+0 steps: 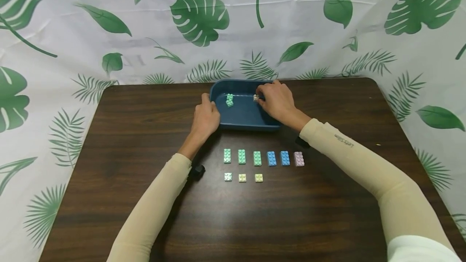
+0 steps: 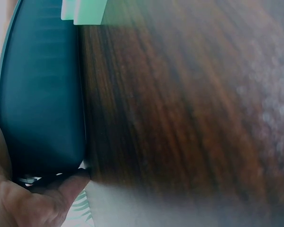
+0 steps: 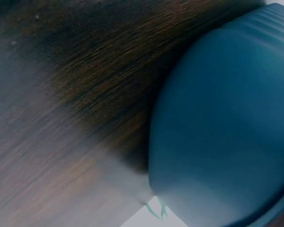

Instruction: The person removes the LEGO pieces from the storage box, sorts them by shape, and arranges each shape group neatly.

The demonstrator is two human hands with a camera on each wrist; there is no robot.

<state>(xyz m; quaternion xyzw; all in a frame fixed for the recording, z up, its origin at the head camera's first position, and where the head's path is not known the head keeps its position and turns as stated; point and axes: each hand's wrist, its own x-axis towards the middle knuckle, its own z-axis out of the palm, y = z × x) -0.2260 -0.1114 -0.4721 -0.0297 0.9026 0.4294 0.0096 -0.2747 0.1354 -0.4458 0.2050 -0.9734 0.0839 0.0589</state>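
A dark blue plastic bin (image 1: 240, 126) stands at the far side of the table. My left hand (image 1: 206, 117) grips its left wall, and in the left wrist view the thumb (image 2: 75, 184) lies at the bin's lower corner. My right hand (image 1: 278, 100) reaches over the right side and pinches a small beige toy brick (image 1: 256, 97) between thumb and forefinger, inside the bin. Two small green toy bricks (image 1: 229, 100) lie together in the bin's left part. The right wrist view has the bin's outer wall (image 3: 222, 118), with the right fingers hidden.
In front of the bin runs a row of long toy bricks: several green (image 1: 242, 157), two blue (image 1: 271, 158) and one pink (image 1: 299, 159). Nearer lie small square ones, one pale green (image 1: 228, 176) and two yellow (image 1: 242, 177). A leaf-print cloth (image 1: 145, 64) hangs behind the dark wooden table (image 1: 153, 112).
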